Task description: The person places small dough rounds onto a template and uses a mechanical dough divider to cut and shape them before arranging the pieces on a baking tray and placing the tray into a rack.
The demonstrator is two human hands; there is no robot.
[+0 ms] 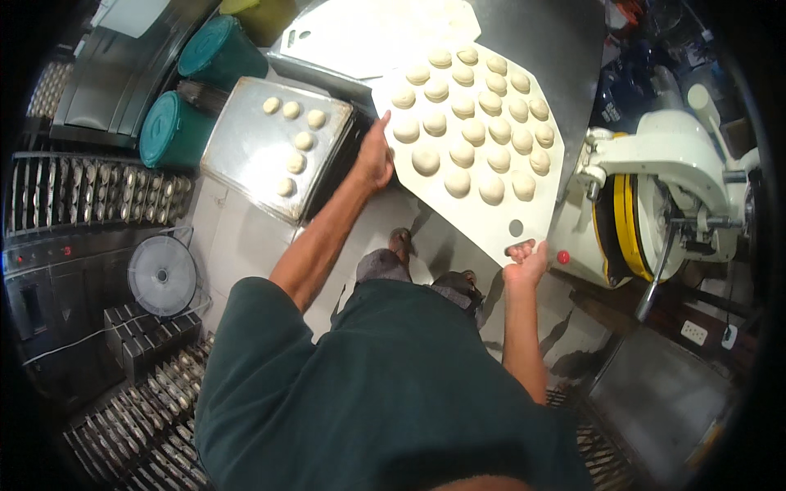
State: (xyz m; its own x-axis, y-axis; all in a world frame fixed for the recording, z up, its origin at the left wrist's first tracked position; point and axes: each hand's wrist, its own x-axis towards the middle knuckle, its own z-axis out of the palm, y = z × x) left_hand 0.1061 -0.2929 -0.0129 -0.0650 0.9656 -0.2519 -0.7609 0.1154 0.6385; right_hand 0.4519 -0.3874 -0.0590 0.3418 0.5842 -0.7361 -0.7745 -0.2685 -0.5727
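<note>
Both my hands carry a large white board bearing several round dough balls. At its left edge my left hand grips the rim, fingers partly hidden under it. My right hand is closed through the slot at the board's near right corner. Left of the board, a metal baking tray holds several smaller dough balls in a bent row. It lies on a stack of trays beside my left forearm.
A second white board lies on the steel table ahead. To the right stands a white mixer with a yellow-banded bowl. Green lidded bins, a round fan and racks of filled trays line the left.
</note>
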